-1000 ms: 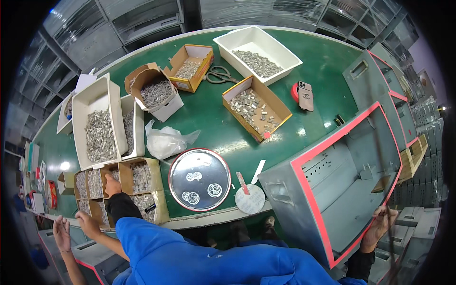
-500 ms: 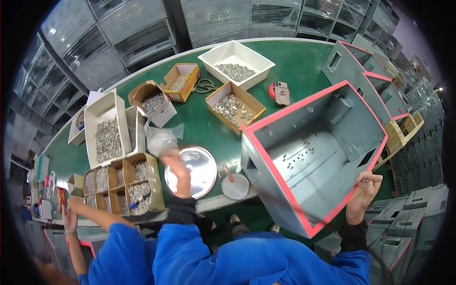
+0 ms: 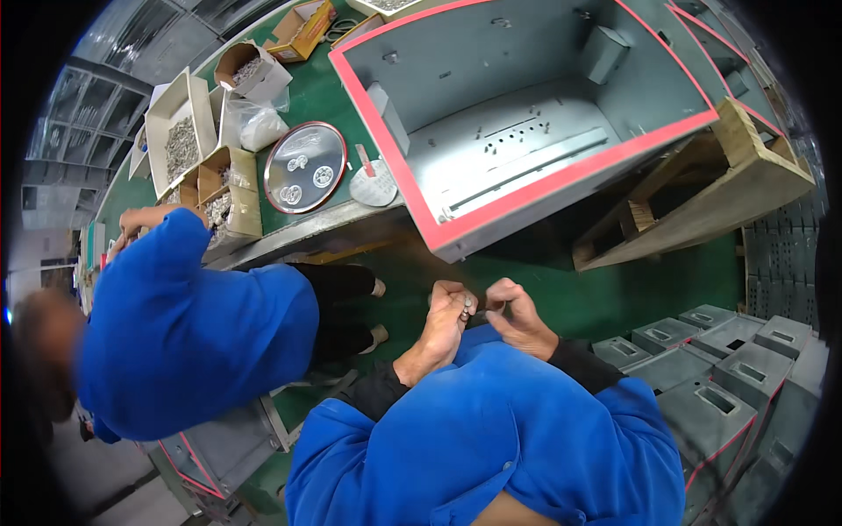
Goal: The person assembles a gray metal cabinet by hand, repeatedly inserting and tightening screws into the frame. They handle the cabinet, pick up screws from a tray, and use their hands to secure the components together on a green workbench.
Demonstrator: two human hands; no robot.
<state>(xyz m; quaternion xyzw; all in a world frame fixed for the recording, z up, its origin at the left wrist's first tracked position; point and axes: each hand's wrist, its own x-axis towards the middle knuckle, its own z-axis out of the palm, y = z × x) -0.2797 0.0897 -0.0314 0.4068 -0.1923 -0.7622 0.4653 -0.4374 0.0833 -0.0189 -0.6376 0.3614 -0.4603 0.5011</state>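
Note:
In front of my body, my left hand [image 3: 441,326] is closed with small metal fasteners [image 3: 466,307] pinched at its fingertips; their exact kind is too small to tell. Close beside it, my right hand [image 3: 524,323] has curled fingers, and whatever they hold, if anything, is hidden. Beyond both hands stands a large open grey metal box [image 3: 430,206] with a pink-red rim, apart from them. Several small holes and short studs show on its inner wall. A round silver tray [image 3: 285,171] with small round pieces lies on the green table, near a pale disc [image 3: 374,186].
Left of the tray are a plastic bag [image 3: 260,129], a divided carton [image 3: 248,203] and a white bin [image 3: 156,118] of small metal parts. A co-worker in a blue sleeve [image 3: 167,263] stands at left. A wooden pallet [image 3: 667,223] and stacked grey boxes [image 3: 715,399] are at right.
My left hand has come back from the round tray to my body, now with small fasteners. My right hand has let go of the box rim and joined it. The view has shifted.

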